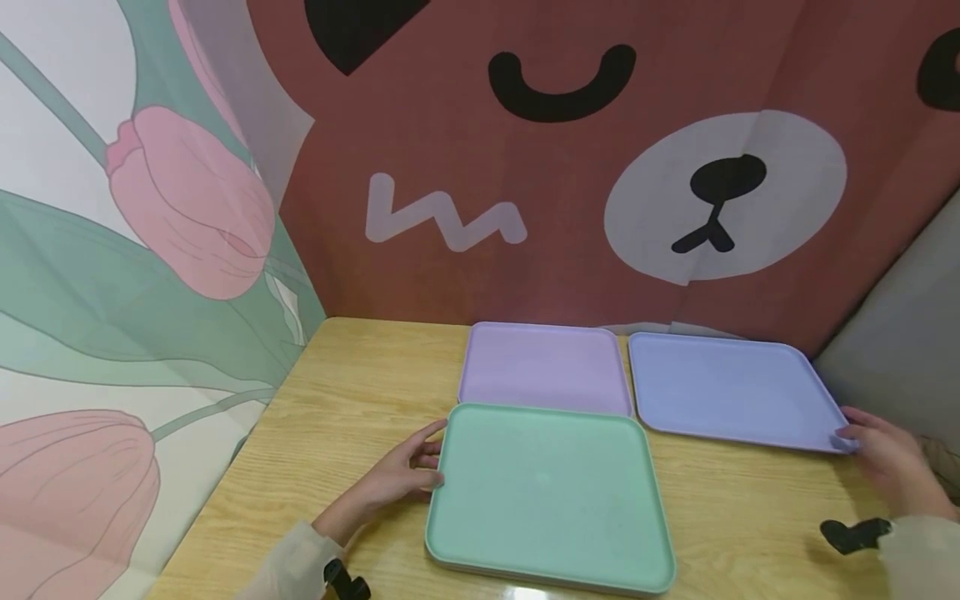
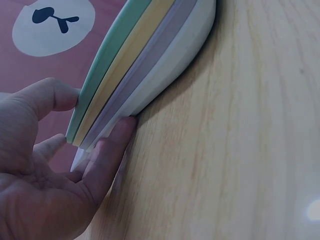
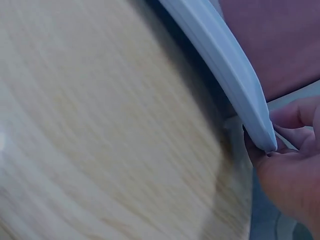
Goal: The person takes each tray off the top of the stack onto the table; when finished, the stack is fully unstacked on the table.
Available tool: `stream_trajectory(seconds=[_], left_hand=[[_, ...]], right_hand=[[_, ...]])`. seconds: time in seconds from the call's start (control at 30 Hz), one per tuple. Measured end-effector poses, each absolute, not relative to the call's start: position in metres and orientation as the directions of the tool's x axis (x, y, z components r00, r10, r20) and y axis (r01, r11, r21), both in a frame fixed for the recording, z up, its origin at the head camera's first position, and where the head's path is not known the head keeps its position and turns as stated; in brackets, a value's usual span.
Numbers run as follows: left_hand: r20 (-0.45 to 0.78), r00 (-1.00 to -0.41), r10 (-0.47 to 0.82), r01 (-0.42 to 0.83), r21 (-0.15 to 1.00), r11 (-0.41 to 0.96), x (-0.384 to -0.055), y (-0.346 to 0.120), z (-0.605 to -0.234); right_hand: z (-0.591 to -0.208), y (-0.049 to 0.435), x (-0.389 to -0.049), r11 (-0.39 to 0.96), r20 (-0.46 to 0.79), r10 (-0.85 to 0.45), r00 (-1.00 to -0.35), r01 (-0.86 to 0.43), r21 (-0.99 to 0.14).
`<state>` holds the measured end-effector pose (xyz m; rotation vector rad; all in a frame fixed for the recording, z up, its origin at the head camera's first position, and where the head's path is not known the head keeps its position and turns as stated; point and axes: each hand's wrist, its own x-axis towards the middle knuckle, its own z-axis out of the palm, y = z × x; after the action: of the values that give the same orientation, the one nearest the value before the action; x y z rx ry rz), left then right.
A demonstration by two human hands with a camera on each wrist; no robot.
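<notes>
The right hand (image 1: pixel 891 457) is pinching a corner of the blue tray (image 1: pixel 731 393) reaching to its left, while the left hand (image 1: pixel 396 477) is holding the tray stack (image 1: pixel 546 504) just to its right, and keeping both grips level is probably preventing slips.

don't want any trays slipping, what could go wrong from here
The blue tray might slip: the right hand pinches it at one corner only. It could also bump the purple tray close beside it. The left hand holds the stack at one side, so a tug might slide its layers out of line.
</notes>
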<state>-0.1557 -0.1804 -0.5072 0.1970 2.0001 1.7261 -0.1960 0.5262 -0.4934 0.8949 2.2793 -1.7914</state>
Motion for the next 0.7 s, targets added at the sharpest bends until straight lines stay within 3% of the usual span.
stream_trajectory(seconds=[0.37,0.57,0.7], left_hand=[[-0.273,-0.871,0.409,-0.211,0.959,0.191,-0.156,-0.179,-0.508],[-0.276,-0.873,0.402,-0.213,0.957,0.197,-0.156,-0.178,-0.506],[-0.279,-0.873,0.399,-0.217,0.957,0.193,-0.156,-0.179,-0.505]], right_hand=[[-0.506,0.522,-0.193,0.05,-0.325,0.415,-0.85,0.378,-0.924],[-0.494,0.514,-0.188,0.246,-0.201,0.47,-0.859,0.346,-0.905],[-0.481,0.503,-0.185,0.183,-0.138,0.41,-0.902,0.23,-0.956]])
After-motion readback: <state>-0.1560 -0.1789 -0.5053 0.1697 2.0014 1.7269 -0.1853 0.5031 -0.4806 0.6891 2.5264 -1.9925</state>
